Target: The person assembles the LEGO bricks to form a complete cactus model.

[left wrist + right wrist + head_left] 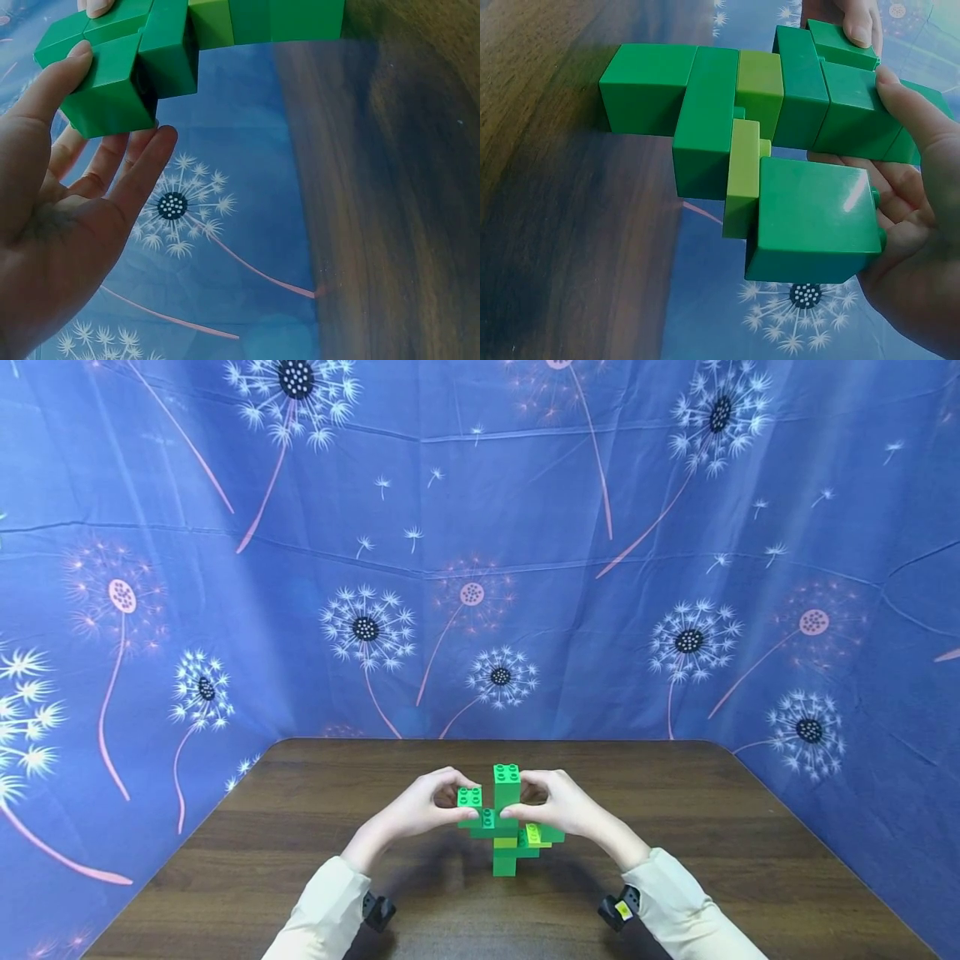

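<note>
A branching structure of green and lime toy building bricks stands upright in front of me, with a green base brick (505, 865) at its foot. My left hand (417, 807) grips the square green brick (469, 797) on the upper left branch, thumb in front and fingers behind. Around the tall middle column (507, 791) curl the thumb and fingers of my right hand (568, 808). On the lower right branch, a lime brick (742, 180) carries a large green brick (814, 214) beneath the right palm. The right wrist view shows the left fingertips beyond the column.
The structure is over a dark brown wooden table (337, 877). Behind it hangs a blue cloth (585, 677) printed with dandelions. A dark wrist device (377, 911) sits on the left wrist, another (619, 907) on the right.
</note>
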Demonstrator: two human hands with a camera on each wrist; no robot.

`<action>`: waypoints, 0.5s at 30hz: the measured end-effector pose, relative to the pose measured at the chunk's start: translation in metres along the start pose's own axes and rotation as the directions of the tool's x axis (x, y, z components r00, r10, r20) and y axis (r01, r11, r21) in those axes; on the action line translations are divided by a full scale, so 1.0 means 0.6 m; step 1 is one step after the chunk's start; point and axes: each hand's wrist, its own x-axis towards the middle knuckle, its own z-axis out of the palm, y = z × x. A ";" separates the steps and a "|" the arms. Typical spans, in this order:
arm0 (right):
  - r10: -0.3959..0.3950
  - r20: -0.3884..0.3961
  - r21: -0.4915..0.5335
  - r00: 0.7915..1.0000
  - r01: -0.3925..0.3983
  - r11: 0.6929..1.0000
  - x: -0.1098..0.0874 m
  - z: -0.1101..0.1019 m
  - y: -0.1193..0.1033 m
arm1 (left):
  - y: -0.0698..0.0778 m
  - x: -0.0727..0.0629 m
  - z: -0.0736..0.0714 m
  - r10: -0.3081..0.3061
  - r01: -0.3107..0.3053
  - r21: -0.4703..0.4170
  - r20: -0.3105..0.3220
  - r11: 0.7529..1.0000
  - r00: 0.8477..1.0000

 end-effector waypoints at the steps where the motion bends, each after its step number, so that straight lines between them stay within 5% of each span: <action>1: 0.002 0.001 0.002 1.000 -0.002 1.000 0.000 0.000 0.001 | 0.000 0.000 0.000 -0.002 0.002 -0.007 0.000 1.000 1.000; 15: -0.005 -0.024 -0.024 1.000 0.004 1.000 0.000 0.001 0.003 | -0.005 0.002 0.002 -0.036 0.035 -0.032 -0.007 0.999 0.999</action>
